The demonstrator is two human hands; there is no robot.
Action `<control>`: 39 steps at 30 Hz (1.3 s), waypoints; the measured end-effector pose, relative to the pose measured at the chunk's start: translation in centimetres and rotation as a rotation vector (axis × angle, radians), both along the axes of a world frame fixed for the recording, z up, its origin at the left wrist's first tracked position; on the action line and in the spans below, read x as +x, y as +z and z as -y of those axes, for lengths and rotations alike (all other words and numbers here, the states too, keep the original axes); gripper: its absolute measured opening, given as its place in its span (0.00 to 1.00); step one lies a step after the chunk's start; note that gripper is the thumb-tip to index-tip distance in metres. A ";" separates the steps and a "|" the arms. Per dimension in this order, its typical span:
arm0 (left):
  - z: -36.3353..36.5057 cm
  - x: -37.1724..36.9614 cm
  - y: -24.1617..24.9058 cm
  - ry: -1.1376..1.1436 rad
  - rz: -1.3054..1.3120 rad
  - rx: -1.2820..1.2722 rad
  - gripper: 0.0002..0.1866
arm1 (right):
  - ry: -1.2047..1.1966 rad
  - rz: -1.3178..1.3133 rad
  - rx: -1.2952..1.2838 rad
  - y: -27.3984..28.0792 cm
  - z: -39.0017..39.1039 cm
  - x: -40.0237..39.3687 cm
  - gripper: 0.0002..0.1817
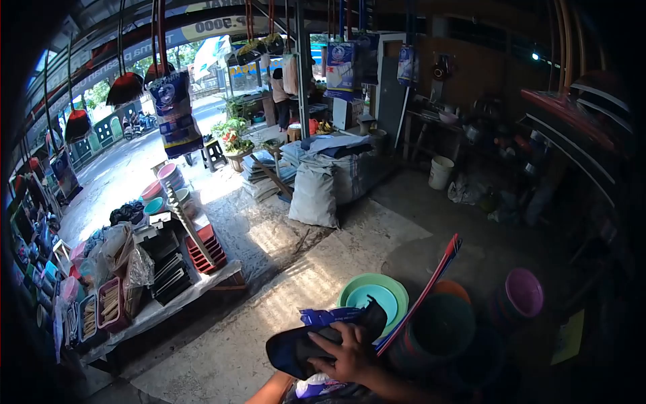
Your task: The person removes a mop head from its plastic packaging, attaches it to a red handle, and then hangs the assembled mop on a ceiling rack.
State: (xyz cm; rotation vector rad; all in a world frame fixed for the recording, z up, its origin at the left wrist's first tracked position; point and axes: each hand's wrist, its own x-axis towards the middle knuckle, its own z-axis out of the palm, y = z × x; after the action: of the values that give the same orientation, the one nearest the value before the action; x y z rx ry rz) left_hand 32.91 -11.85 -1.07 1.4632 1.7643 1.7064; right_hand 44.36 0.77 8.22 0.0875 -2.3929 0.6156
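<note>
Low in the view, a black rounded object (289, 353) with a bluish sheen lies across my hands; its exact kind does not show. My right hand (346, 351) rests over it, fingers bent and thumb pressed against its surface. My left forearm (270, 389) reaches up beneath it, and the left hand's fingers are hidden behind the object. Blue printed packaging (326, 315) sticks out along its far side. Under it, close to my body, a white and purple packet (319, 386) shows. Just beyond stand a green basin (401, 291) and a light-blue basin (369, 295) nested inside.
Stacked buckets (441, 326) and a pink bucket (525, 291) stand at right, beside long red and blue sticks (424, 286). At left, a table (229, 269) carries red trays (205, 250) and baskets. Full white sacks (315, 195) sit ahead. Brooms (126, 87) hang overhead; a person (279, 94) stands far back.
</note>
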 end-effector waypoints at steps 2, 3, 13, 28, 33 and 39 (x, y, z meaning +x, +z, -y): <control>0.5 1.1 1.1 -0.105 0.402 0.028 0.40 | -0.067 -0.016 0.001 1.2 -0.6 -0.3 0.23; 0.9 2.1 2.2 -0.037 0.694 -0.001 0.42 | -0.139 -0.071 -0.051 0.6 -1.9 -1.3 0.20; 3.1 0.6 0.8 -0.114 1.096 -0.167 0.33 | -0.077 -0.014 -0.034 0.9 -2.5 -0.5 0.17; -1.7 -4.0 1.0 -0.073 0.893 0.044 0.23 | 0.237 -0.020 -0.467 -0.6 1.7 -1.9 0.12; -2.7 -4.4 0.6 -0.579 1.171 0.491 0.21 | -0.181 -0.161 -0.219 -2.1 0.4 -3.9 0.11; -1.6 -3.9 0.4 -0.375 1.253 0.665 0.18 | -0.003 0.101 -0.404 -2.8 1.8 -0.3 0.15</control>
State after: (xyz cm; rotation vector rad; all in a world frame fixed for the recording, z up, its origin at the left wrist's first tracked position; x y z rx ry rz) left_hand 29.04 -10.24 -0.64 0.4702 0.2706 2.2498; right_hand 44.10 -0.99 5.46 -0.1241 -2.3130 1.1096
